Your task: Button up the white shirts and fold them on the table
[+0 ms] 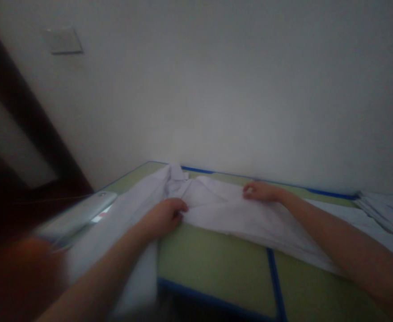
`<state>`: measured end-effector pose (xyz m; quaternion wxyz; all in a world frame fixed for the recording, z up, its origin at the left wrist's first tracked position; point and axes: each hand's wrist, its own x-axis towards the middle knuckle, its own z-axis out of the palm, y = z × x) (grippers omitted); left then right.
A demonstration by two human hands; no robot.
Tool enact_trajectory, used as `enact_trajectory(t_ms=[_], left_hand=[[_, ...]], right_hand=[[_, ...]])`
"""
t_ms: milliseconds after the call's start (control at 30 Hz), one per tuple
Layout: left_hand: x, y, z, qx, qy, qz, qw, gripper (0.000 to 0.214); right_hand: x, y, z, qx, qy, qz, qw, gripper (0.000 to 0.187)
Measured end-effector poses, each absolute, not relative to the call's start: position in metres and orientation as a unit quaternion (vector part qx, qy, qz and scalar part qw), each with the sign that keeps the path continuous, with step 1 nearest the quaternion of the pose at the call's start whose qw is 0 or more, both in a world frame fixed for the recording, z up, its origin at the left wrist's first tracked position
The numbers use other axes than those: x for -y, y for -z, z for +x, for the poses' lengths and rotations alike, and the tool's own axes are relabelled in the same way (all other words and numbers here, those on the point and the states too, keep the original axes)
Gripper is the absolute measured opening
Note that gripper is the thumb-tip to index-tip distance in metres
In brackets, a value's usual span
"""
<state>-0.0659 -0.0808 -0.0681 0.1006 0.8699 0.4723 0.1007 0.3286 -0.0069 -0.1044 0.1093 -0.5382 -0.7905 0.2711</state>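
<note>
A white collared shirt [216, 203] lies stretched across a green table [213, 264] with blue edging. Its collar end is at the far side, and part of the cloth hangs over the near edge at left. My left hand [167, 217] is closed, thumb and fingers pinching the cloth near the collar. Further right, at the far edge of the cloth, my right hand [261, 191] has its fingers curled together on the fabric. My right forearm crosses over the shirt's lower part and hides some of it. The picture is dim and slightly blurred.
A long pale appliance or case [78, 217] lies at the table's left end. More folded white cloth or papers [386, 210] sit at the far right. A pale wall [233, 89] with a switch plate [64, 41] rises behind the table. Something orange and blurred [25, 268] is at lower left.
</note>
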Motion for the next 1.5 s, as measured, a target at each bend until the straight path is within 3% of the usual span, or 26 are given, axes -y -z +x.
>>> enact_trajectory(t_ms=[100,400,600,767,900,1000,1233,1367,1500], left_hand=[[0.075,0.062,-0.073,-0.490,-0.056,0.863,0.110,0.026],[0.069,0.038,-0.090,-0.492,0.054,0.862,0.107,0.021],[0.088,0.025,-0.036,-0.446,-0.023,0.894,0.039,0.036],[0.092,0.040,0.068,-0.242,-0.045,0.963,0.107,0.046],[0.073,0.071,0.116,-0.182,-0.009,0.977,0.115,0.060],[0.062,0.092,0.121,-0.168,0.039,0.979,0.104,0.072],[0.055,0.101,0.116,-0.157,0.055,0.982,0.090,0.072],[0.052,0.098,0.122,-0.156,0.064,0.982,0.090,0.075],[0.052,0.100,0.123,-0.160,0.062,0.982,0.081,0.075]], right_hand=[[0.016,0.099,0.342,0.813,-0.257,-0.518,0.066,0.057],[0.020,0.110,0.347,0.810,-0.192,-0.551,0.058,0.052],[0.039,0.125,0.363,0.787,-0.193,-0.570,0.136,0.048],[0.055,0.129,0.391,0.764,-0.186,-0.601,0.146,0.040],[0.074,0.130,0.439,0.743,-0.189,-0.629,0.128,0.040],[0.097,0.131,0.492,0.733,-0.188,-0.645,0.105,0.043],[0.164,0.113,0.606,0.680,-0.298,-0.663,0.090,0.048],[0.192,0.100,0.630,0.642,-0.306,-0.692,0.124,0.051],[0.208,0.097,0.635,0.607,-0.281,-0.735,0.112,0.042]])
